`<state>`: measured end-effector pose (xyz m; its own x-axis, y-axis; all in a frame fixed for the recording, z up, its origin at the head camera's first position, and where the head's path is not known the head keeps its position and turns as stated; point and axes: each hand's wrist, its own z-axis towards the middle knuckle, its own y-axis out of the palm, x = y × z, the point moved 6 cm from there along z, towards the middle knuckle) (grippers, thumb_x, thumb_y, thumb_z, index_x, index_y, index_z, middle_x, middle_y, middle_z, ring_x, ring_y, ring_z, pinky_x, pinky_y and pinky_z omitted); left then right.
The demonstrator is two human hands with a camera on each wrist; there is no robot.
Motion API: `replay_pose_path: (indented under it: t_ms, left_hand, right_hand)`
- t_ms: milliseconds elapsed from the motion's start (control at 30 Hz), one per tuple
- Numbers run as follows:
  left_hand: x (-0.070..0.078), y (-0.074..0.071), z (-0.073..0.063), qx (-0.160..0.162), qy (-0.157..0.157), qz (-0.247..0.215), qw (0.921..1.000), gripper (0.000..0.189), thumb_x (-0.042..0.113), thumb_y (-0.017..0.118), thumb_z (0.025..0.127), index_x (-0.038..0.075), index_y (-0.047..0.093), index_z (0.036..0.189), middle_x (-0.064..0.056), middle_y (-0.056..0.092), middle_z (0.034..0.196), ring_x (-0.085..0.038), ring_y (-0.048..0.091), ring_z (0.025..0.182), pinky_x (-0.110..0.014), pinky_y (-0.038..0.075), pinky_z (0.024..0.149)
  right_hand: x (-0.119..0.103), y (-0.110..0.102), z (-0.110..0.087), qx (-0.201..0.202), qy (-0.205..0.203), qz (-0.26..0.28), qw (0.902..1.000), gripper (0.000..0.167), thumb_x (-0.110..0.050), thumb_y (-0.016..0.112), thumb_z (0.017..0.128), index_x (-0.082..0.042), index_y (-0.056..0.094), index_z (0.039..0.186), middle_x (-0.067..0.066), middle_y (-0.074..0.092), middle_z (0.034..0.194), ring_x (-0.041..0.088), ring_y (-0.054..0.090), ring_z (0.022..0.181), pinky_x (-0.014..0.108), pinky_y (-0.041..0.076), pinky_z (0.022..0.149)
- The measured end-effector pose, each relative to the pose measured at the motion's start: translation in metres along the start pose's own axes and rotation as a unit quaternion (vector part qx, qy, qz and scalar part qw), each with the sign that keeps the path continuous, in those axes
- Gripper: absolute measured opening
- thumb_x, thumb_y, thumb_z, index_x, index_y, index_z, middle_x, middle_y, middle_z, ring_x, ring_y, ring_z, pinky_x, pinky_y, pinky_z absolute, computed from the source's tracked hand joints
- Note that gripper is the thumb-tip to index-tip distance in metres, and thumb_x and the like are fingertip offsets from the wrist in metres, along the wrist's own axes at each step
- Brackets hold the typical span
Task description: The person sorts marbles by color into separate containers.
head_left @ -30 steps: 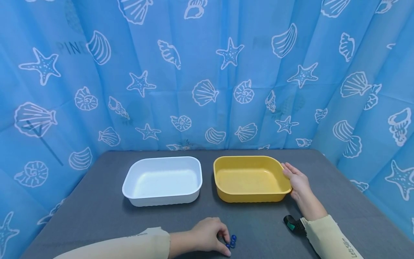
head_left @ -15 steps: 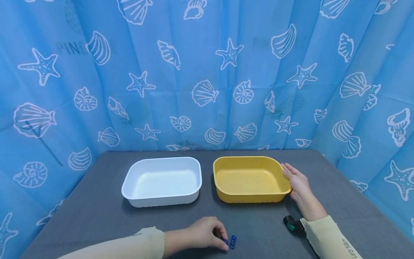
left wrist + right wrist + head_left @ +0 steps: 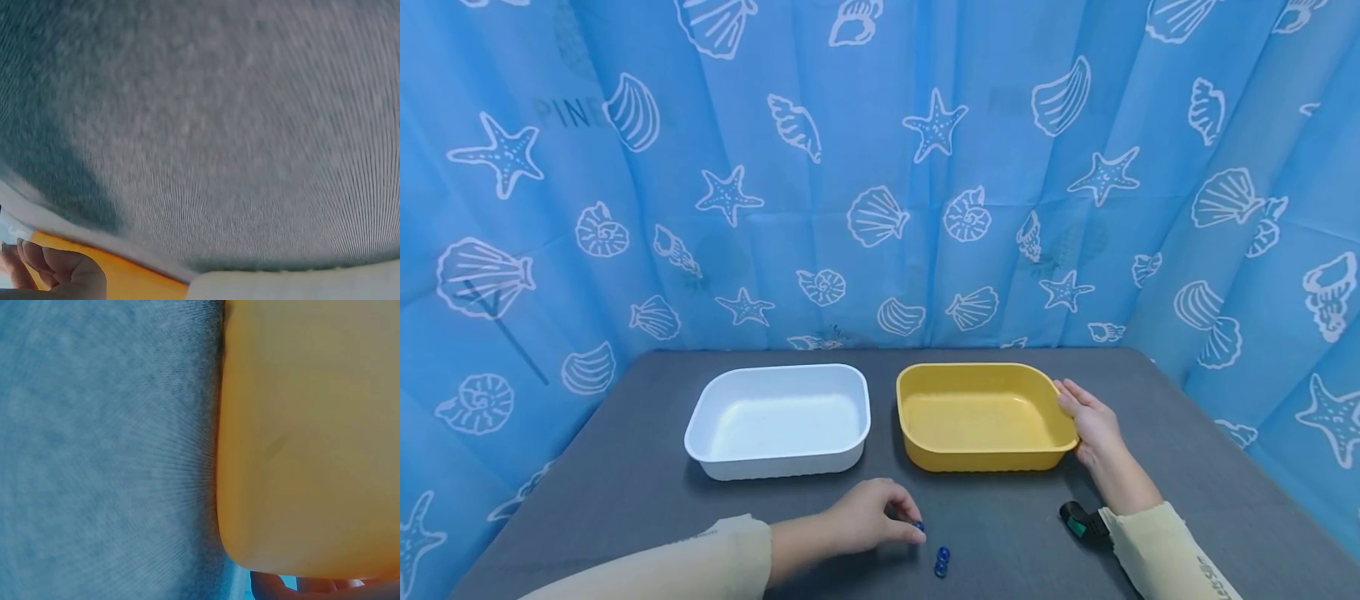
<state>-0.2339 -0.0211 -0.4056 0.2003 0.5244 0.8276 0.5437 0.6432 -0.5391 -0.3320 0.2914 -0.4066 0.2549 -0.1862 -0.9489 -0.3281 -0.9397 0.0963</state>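
In the head view my left hand (image 3: 874,518) pinches a small blue marble (image 3: 920,526) between thumb and fingertips, mostly covered by them, low over the table. Two more blue marbles (image 3: 942,562) lie close together on the cloth, to the right of and nearer than that hand. My right hand (image 3: 1093,423) lies against the right end of the yellow tub (image 3: 988,461), its fingers fairly straight along the wall. The right wrist view shows the tub's wall (image 3: 312,437) close up, with fingers (image 3: 269,586) at its lower edge.
A white tub (image 3: 778,468) stands left of the yellow one, with a gap between them. Grey cloth (image 3: 625,492) covers the table. Behind hangs a blue curtain (image 3: 820,217) with shells and starfish. A black device with a green patch (image 3: 1077,523) is at the right sleeve.
My left hand has drawn one marble away from the other two, first leftward, then up and forward toward the tubs. The right hand and both tubs stay in place.
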Motion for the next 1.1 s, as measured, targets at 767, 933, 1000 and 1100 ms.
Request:
replay_pose_path:
  t_ms: [767,933,1000,1100]
  left_hand:
    - [0.039,-0.037,0.013,0.071,0.047,0.002,0.9963,0.009,0.014,0.075,0.086,0.008,0.069,0.089,0.004,0.058,0.08,-0.013,0.051,0.075,-0.023,0.042,0.062]
    - [0.045,-0.044,0.023,0.102,0.048,0.016,0.9935,0.011,0.017,0.075,0.086,0.008,0.07,0.092,0.004,0.058,0.08,-0.012,0.051,0.077,-0.024,0.044,0.066]
    - [0.048,-0.047,0.028,0.111,0.044,0.017,0.9927,0.012,0.017,0.075,0.086,0.008,0.071,0.093,0.003,0.057,0.08,-0.013,0.051,0.077,-0.024,0.044,0.064]
    - [0.052,-0.05,0.037,0.127,0.044,0.026,0.9906,0.012,0.018,0.074,0.087,0.008,0.071,0.094,0.002,0.057,0.08,-0.014,0.051,0.075,-0.023,0.044,0.06]
  right_hand:
    - [0.002,0.0,-0.001,-0.002,0.003,0.001,1.0,0.057,-0.019,0.043,0.105,-0.015,0.016,0.156,0.003,0.021,0.158,0.018,0.023,0.144,0.031,0.026,0.111]
    - [0.002,0.0,0.001,-0.004,0.005,0.001,1.0,0.057,-0.02,0.042,0.105,-0.016,0.016,0.156,0.002,0.021,0.158,0.018,0.023,0.144,0.031,0.026,0.111]
    - [0.001,0.0,0.001,-0.002,0.005,0.0,1.0,0.057,-0.02,0.042,0.105,-0.016,0.017,0.156,0.002,0.021,0.158,0.017,0.023,0.144,0.031,0.026,0.111]
    - [0.001,0.0,0.001,-0.005,0.001,-0.001,1.0,0.057,-0.019,0.042,0.105,-0.015,0.016,0.156,0.003,0.021,0.158,0.018,0.022,0.144,0.032,0.025,0.111]
